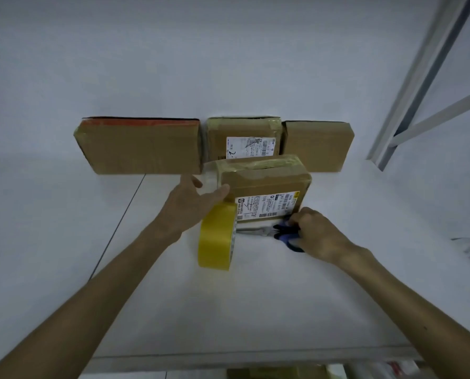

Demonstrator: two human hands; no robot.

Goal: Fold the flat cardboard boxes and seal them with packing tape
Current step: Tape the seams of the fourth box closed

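Note:
A taped cardboard box (266, 181) with a shipping label lies on the white table (255, 302). A strip of clear tape (210, 175) runs from the box's left end down to a yellow roll of packing tape (216, 242) standing on edge. My left hand (192, 205) holds the tape at the box's left end, thumb against the box; the roll's top is hidden behind this hand. My right hand (315, 232) grips blue-handled scissors (280, 233), whose blades point left toward the roll, just below the box's front edge.
Three more closed boxes stand in a row against the wall: a wide one (140, 146) on the left, a labelled one (242, 140) in the middle, a plain one (317, 146) on the right. A grey metal frame (419, 86) rises at the right. The table's front edge (255, 356) is near me.

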